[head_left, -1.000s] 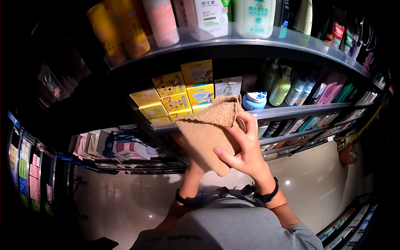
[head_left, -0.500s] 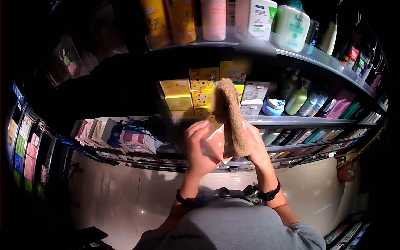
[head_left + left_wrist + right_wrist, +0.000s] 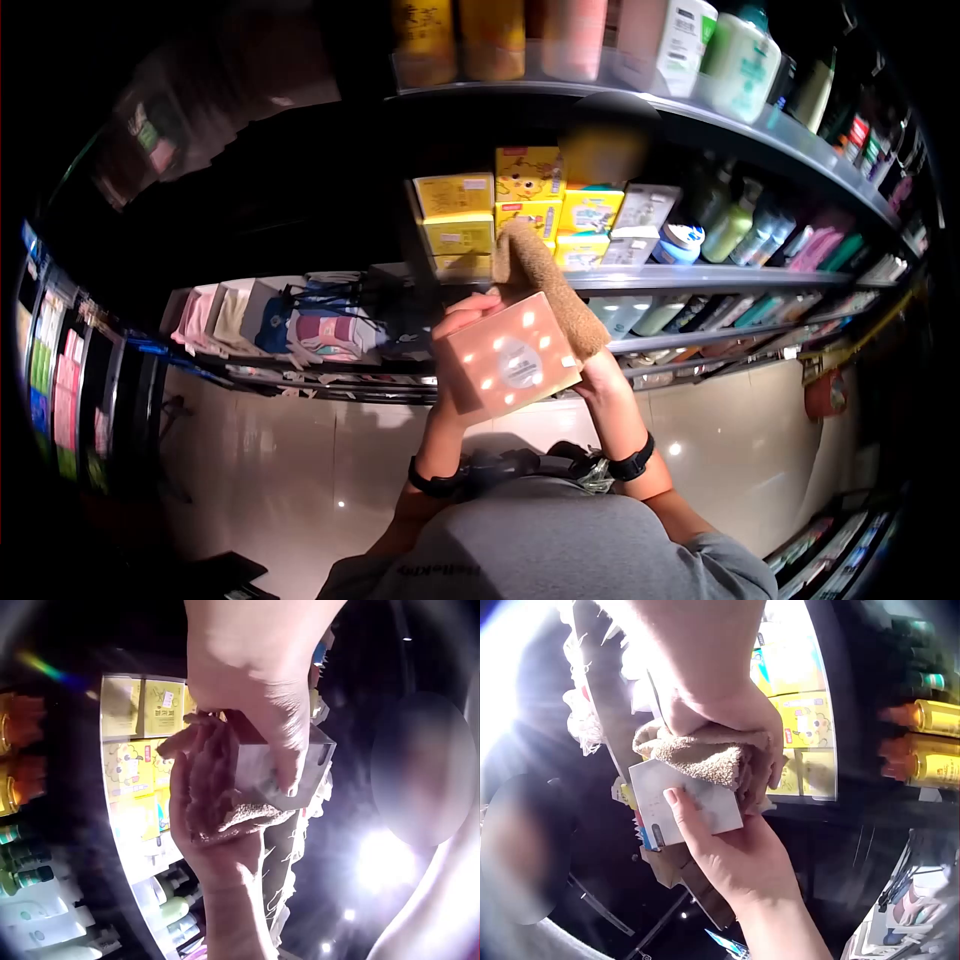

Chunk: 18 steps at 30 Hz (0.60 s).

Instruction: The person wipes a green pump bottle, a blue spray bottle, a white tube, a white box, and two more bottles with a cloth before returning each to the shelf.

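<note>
- since half a second ago, the single pink box [image 3: 505, 365] has turned from edge-on to show its broad face, and the single brown cloth [image 3: 555, 285] now slants along its upper right edge.
- far left: one low shelf of fabric-like goods [image 3: 325, 335], too dim to count.
- left hand [image 3: 739, 859]: thumb flat on one side of the box, the fingers closed round it in a firm hold; the palm is hidden from the head view.
- centre: the box, held up in front of the shelves, touching the cloth; pale dots and one round label, print too small to read.
- behind: at least seven yellow boxes [image 3: 455, 195], some partly covered by a blurred patch.
- right hand [image 3: 739, 712]: fingers curled over the cloth, bunching it against the box; mostly covered in the head view.
- right of the yellow boxes: two grey boxes [image 3: 645, 207], then one blue jar [image 3: 680, 243].
- above: five large bottles [image 3: 573, 40], some tops cut off.
</note>
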{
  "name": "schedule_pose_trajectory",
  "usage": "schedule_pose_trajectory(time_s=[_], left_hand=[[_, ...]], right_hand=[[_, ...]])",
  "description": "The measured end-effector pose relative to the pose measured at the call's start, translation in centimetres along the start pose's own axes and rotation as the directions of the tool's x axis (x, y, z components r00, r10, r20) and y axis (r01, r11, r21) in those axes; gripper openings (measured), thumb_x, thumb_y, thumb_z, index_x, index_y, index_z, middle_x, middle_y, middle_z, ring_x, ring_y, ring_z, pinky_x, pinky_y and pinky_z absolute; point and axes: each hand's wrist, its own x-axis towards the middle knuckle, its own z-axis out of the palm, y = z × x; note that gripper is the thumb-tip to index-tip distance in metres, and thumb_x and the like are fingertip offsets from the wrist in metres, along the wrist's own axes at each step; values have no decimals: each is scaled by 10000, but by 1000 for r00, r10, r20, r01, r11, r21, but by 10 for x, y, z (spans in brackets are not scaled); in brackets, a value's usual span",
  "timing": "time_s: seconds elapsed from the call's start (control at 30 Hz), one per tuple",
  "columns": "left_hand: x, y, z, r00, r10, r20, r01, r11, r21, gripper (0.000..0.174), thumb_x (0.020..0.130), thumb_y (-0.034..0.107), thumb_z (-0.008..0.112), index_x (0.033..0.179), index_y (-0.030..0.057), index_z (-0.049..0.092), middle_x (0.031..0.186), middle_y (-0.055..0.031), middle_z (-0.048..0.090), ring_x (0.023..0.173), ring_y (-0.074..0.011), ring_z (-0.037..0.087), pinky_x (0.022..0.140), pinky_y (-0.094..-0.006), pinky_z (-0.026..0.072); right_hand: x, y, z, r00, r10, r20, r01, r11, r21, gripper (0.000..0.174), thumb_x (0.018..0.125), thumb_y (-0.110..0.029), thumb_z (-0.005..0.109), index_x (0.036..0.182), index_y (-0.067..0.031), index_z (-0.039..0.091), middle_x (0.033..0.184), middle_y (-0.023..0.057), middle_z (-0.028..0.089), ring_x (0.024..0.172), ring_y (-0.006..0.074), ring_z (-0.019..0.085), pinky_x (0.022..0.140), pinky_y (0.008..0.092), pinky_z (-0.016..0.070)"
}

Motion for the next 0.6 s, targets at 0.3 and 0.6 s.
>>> schedule_pose_trajectory(time_s=[0.3, 0.6], left_hand=[[-11, 4, -1, 998, 1, 68, 9, 991, -137, 690, 554, 51, 731, 1085, 58, 291, 1119, -198, 369, 1005, -279, 438, 874, -398, 396], [-31, 0, -12, 916, -371, 153, 401, 859, -319, 616, 594, 147, 712, 1071, 37, 340, 1071, -183, 442, 964, -263, 474, 820, -369, 409]], right_hand=[[-64, -15, 61, 953, -211, -217, 102, 900, -425, 340, 878, -190, 413, 1158, 3, 433, 1114, 81, 498, 1037, 143, 465, 873, 281, 379], [-34, 14, 18, 993, -92, -72, 61, 936, -347, 420, 856, -286, 451, 1153, 11, 440, 1127, 78, 483, 1003, 118, 459, 841, 249, 390]])
